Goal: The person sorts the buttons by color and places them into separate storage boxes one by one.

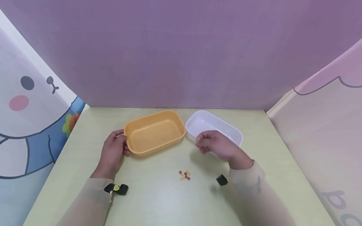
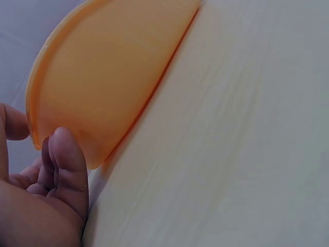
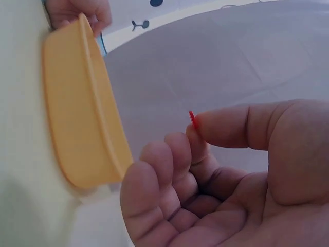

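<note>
My left hand (image 1: pixel 112 150) holds the left end of an orange-yellow plastic tray (image 1: pixel 154 149), its thumb by the rim and fingers against the outer wall (image 2: pixel 92 92). Between thumb and forefinger, my right hand (image 1: pixel 216 146) pinches a small thin red disc (image 3: pixel 193 119). This hand hovers over the near side of a white plastic tray (image 1: pixel 223 127), part of which it hides. Closer to me on the table lies a small cluster of red and pale yellow discs (image 1: pixel 185 173).
Both trays stand side by side near the back of the pale table (image 1: pixel 158 201). Behind them rises a purple partition (image 1: pixel 175 62), with printed panels at the left (image 1: pixel 36 125) and right (image 1: pixel 316 125). Dark straps hang at both wrists.
</note>
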A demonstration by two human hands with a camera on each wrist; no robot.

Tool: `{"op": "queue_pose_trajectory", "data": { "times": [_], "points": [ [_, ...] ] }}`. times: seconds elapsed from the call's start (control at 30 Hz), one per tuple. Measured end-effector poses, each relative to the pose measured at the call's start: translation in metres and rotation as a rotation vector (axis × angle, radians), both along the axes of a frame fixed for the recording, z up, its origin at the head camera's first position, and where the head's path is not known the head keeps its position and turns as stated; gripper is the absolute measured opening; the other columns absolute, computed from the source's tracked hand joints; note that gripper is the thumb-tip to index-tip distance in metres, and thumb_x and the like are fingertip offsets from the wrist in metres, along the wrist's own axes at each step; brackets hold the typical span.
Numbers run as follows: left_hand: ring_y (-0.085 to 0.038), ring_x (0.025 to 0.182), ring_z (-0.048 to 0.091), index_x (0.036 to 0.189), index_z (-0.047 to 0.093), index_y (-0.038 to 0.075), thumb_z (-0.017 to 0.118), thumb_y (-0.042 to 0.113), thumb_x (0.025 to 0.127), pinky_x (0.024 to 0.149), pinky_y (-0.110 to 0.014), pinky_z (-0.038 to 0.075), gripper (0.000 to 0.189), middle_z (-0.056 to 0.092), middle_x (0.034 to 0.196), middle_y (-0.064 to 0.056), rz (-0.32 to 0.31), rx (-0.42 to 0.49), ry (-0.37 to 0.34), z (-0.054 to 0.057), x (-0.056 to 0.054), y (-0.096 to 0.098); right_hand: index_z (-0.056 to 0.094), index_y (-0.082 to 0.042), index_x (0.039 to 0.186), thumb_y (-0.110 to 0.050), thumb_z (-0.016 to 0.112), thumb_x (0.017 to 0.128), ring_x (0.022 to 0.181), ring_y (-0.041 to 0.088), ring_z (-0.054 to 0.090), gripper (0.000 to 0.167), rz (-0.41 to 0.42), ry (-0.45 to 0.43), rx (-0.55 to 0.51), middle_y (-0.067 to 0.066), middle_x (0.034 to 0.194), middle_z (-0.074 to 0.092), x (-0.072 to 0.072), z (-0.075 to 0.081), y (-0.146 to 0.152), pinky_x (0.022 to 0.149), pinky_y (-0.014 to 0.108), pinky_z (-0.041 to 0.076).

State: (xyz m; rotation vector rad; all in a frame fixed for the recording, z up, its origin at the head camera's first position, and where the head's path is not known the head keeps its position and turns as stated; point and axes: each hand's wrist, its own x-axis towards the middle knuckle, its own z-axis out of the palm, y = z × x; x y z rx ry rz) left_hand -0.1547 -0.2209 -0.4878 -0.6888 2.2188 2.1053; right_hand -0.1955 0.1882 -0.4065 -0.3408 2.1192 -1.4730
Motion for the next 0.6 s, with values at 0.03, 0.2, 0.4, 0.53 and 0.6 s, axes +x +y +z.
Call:
{"op": "queue_pose_trajectory", "data": {
  "times": [0.03,0.2,0.4,0.53,0.6],
  "points": [
    [-0.014,0.083,0.066,0.166,0.047,0.017,0.048,0.027,0.116,0.071,-0.028,0.066,0.051,0.066,0.110,-0.006,-0.001,-0.003,0.000,0.000,0.000,0.000,0.070,0.001,0.109,-0.010,0.060,0.109,0.091,0.026,0.069,0.015,0.000,-0.004,0.002,0.011,0.101,0.068,-0.004,0.003,0.002,0.087,0.036,0.067],
    [-0.013,0.082,0.066,0.166,0.047,0.017,0.048,0.027,0.116,0.071,-0.028,0.066,0.051,0.066,0.109,-0.006,0.001,-0.006,0.002,0.000,0.000,0.000,0.067,0.002,0.108,-0.008,0.057,0.109,0.090,0.023,0.066,0.014,0.002,-0.026,0.014,0.007,0.096,0.065,-0.023,0.013,0.013,0.086,0.032,0.066],
    [-0.013,0.083,0.066,0.166,0.047,0.017,0.048,0.028,0.116,0.071,-0.029,0.067,0.051,0.066,0.109,-0.006,-0.003,-0.005,-0.002,0.000,0.000,0.000,0.067,0.002,0.108,-0.008,0.060,0.107,0.089,0.022,0.065,0.012,-0.002,-0.053,0.028,0.005,0.090,0.062,-0.041,0.018,0.022,0.086,0.032,0.066],
    [-0.013,0.083,0.066,0.167,0.046,0.017,0.048,0.028,0.116,0.072,-0.029,0.067,0.051,0.066,0.110,-0.005,-0.002,-0.005,-0.007,0.000,0.000,0.001,0.066,0.003,0.108,-0.009,0.060,0.108,0.088,0.022,0.064,0.014,-0.008,-0.074,0.033,0.005,0.090,0.062,-0.051,0.017,0.028,0.085,0.032,0.065],
    [-0.013,0.083,0.066,0.167,0.046,0.017,0.048,0.028,0.116,0.072,-0.029,0.067,0.052,0.066,0.110,-0.006,-0.002,-0.005,-0.007,0.000,-0.001,0.001,0.065,0.004,0.109,-0.009,0.059,0.109,0.088,0.022,0.064,0.014,-0.015,-0.087,0.031,0.005,0.091,0.063,-0.056,0.015,0.031,0.084,0.031,0.064]
  ]
}}
